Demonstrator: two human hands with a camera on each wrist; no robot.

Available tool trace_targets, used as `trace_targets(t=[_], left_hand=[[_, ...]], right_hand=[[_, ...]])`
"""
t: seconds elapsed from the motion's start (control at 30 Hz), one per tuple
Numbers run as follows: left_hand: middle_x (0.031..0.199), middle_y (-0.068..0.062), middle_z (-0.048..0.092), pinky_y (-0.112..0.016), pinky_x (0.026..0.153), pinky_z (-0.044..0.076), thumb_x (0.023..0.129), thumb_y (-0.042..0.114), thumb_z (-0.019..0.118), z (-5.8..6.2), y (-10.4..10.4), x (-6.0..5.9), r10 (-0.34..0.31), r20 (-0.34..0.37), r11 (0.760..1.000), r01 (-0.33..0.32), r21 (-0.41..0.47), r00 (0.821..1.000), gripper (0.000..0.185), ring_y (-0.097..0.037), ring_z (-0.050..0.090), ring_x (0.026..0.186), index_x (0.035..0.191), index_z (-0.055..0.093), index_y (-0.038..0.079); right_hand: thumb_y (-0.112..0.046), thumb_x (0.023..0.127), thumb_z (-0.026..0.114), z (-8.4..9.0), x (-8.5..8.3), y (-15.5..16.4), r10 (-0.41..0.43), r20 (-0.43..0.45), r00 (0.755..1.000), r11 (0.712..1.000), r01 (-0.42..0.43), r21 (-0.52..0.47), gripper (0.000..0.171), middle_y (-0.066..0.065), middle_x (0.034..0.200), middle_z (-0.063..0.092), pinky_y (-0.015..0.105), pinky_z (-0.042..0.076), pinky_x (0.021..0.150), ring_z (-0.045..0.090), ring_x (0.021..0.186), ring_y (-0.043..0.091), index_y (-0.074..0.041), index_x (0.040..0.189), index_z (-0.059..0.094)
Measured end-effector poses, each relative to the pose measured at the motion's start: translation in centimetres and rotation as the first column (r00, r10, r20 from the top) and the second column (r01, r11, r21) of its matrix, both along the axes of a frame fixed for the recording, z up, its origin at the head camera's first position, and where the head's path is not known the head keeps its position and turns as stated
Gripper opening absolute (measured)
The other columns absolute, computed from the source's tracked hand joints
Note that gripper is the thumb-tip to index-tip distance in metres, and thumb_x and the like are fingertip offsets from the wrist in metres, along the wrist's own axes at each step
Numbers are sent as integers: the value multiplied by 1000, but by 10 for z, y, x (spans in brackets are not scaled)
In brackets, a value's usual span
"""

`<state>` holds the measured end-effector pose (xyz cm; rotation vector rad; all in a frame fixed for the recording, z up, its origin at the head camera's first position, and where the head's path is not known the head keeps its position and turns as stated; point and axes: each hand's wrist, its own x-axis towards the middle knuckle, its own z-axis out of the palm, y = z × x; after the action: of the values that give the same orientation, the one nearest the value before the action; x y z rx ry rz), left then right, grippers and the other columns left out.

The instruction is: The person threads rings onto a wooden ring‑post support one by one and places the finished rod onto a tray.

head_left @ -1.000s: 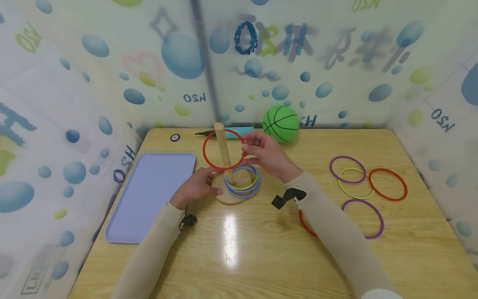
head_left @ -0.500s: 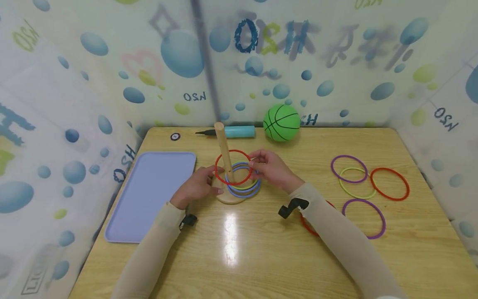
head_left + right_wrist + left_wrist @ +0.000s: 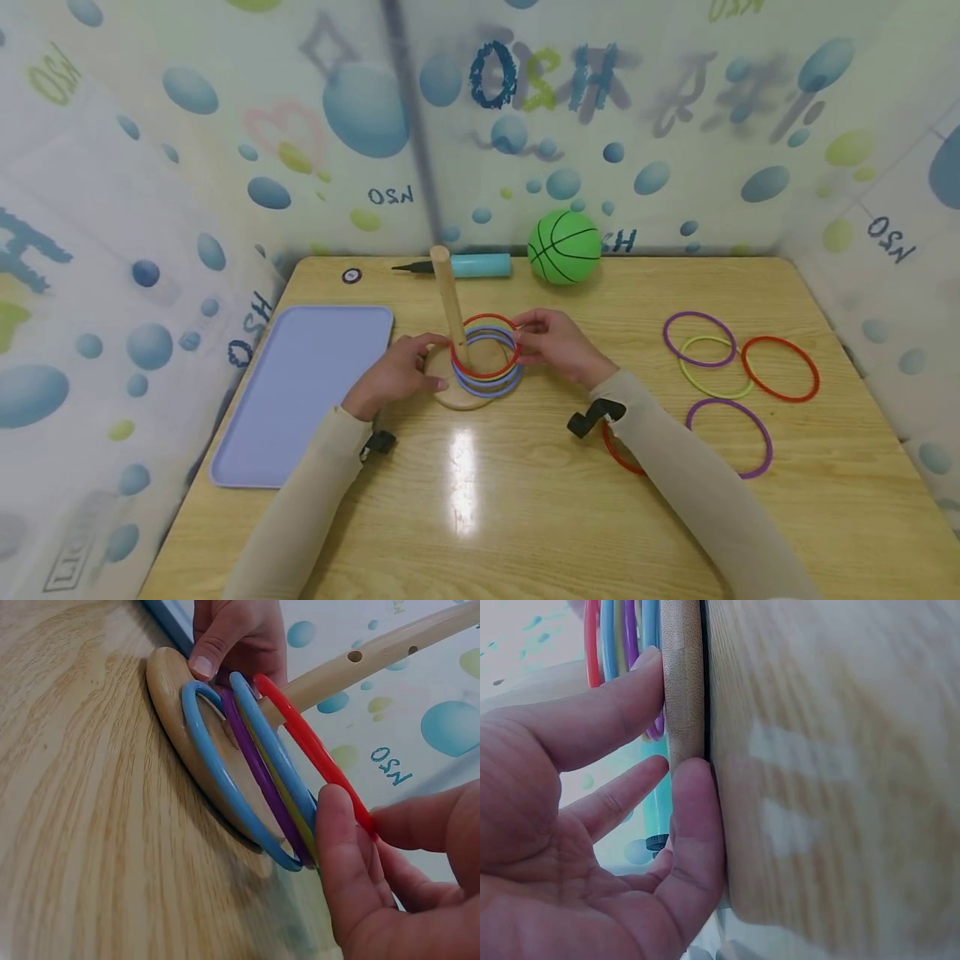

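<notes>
1. Fingertips (image 3: pixel 336 808) of the right hand (image 3: pixel 561 343), barely apart, pinch a red ring (image 3: pixel 313 746) at three o'clock; it encircles the wooden post (image 3: pixel 447 296) above stacked rings (image 3: pixel 274 742).
2. Left hand (image 3: pixel 393 373), fingers spread, touches the round base (image 3: pixel 439 362) at nine o'clock.
3. Lavender tray (image 3: pixel 300 392): nine o'clock of that hand. Green basketball (image 3: pixel 565 247): twelve of the right.

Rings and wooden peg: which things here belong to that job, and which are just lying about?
Part of the job: right hand, pinched red ring, wooden peg, left hand at its base, rings around the peg, probably loose rings.

Seemingly lying about: green ball, black-tipped blue cylinder, lilac tray, small disc.
</notes>
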<state>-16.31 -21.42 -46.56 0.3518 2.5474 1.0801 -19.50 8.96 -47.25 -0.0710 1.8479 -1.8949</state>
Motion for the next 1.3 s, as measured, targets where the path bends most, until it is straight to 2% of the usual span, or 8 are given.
trace_targets(t=[0.27,0.4,0.53,0.73,0.97,1.17,1.3], left_hand=[[114,-21,61,-33,79,42,85,17,90,0,0,0,-10,-10,999,10,-30,1000,71,-28,49,99,149,59,11],[115,-21,60,-34,79,42,86,18,89,-1,0,0,-11,-5,999,11,-36,1000,71,-28,49,99,149,58,11],[118,-22,60,-34,80,42,87,19,89,0,1,0,-3,4,999,3,-45,1000,70,-28,49,101,150,58,12],[121,-23,58,-34,80,43,88,19,87,2,1,1,3,20,999,-2,-41,1000,70,-30,49,102,151,57,12],[118,-23,59,-34,81,43,87,18,88,2,0,1,-9,1,999,9,-40,1000,70,-29,49,101,150,58,11],[117,-22,58,-34,80,42,87,19,88,0,0,0,-11,9,999,11,-38,1000,70,-29,48,101,150,57,12],[116,-21,57,-34,79,42,87,18,88,0,0,0,-9,10,999,9,-33,1000,70,-28,47,99,150,58,12]], right_hand=[[-4,105,62,-1,2,5,0,-5,1000,998,0,57,34,14,119,62,34,64,81,68,95,18,6,137,57],[-5,104,62,-2,1,12,-4,-18,1000,996,5,88,35,13,116,62,35,63,84,65,94,19,6,138,58],[-9,104,64,-3,0,26,-8,-48,999,992,14,128,37,12,111,63,33,61,82,63,90,20,6,137,59],[-17,105,65,-2,5,55,17,-81,997,981,-1,193,40,12,114,65,30,60,83,64,92,19,5,138,59],[-27,106,67,4,16,92,87,-117,989,938,-42,343,40,15,121,67,30,60,88,65,102,22,-1,136,62],[-30,105,68,8,28,124,161,-130,978,911,-97,401,40,17,122,68,29,59,90,66,106,24,-2,132,64],[-36,104,69,8,35,142,212,-166,963,872,-109,477,38,13,118,70,27,56,87,65,105,23,-7,129,67]])
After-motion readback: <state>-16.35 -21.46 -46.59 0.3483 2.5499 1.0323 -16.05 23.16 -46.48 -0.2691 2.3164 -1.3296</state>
